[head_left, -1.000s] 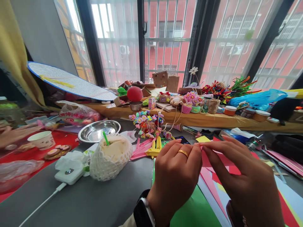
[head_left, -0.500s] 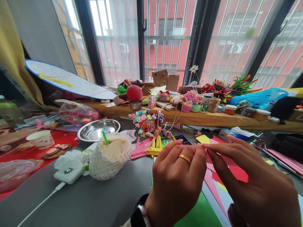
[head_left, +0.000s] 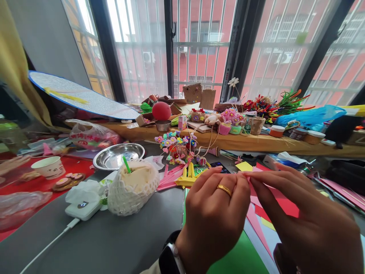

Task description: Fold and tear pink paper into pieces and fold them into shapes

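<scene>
My left hand (head_left: pixel 216 213), with a gold ring on a finger and a watch on the wrist, is closed in a pinch. Its fingertips meet those of my right hand (head_left: pixel 310 217) over a small piece of pink paper (head_left: pixel 248 178), mostly hidden by the fingers. My right thumb and index finger pinch it from the right. Below the hands lies a green sheet (head_left: pixel 242 255). Red paper (head_left: pixel 286 209) and pink strips are spread behind and under my right hand. Just beyond my left hand are folded yellow paper strips (head_left: pixel 186 180) and pink paper strips (head_left: pixel 171 178).
A coconut (head_left: pixel 134 188) in white foam netting stands left, near a steel plate (head_left: pixel 119 156) and a white charger with its cable. Pipe-cleaner flowers (head_left: pixel 175 146) and a phone (head_left: pixel 222 167) sit ahead. Another person's hand (head_left: pixel 13 166) rests by a paper cup (head_left: pixel 49 168).
My hands have shifted very slightly right, still pinching the pink paper together. At the far left, the other person's hand has drawn back leftward from the paper cup.
</scene>
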The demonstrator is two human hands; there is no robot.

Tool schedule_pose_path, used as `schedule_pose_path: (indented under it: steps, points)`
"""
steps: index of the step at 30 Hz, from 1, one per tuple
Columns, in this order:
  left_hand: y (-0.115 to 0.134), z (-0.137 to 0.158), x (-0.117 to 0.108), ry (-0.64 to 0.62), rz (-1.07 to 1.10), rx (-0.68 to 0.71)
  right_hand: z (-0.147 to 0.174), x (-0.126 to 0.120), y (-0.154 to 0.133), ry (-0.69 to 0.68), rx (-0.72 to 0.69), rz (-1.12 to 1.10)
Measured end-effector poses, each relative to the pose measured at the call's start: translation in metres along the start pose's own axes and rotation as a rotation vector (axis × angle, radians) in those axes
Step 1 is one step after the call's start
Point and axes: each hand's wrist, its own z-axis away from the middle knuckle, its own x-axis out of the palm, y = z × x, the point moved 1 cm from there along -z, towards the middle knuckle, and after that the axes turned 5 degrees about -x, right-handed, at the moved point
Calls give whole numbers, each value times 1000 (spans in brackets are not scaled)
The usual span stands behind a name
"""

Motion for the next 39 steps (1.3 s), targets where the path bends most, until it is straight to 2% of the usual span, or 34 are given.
schedule_pose_path:
  steps: [16,27,29,33,35,39]
  points:
    - [-1,0,3,16,25,20,3,2,4,-40,81,-23]
    - [-1,-1,2,-8,60,-15,2,-1,7,-80,45,-36]
    - [-5,-3,0,-71,91,-71,2,-3,10,-108,10,-16]
    - [-15,-6,-7,-332,191,-164,1,-4,20,-203,-96,-14]
    - [-20,-7,-10,-418,216,-204,1,-4,26,-238,-143,-26]
    - [-28,-7,-11,-583,291,-292,0,-3,36,-354,-160,-97]
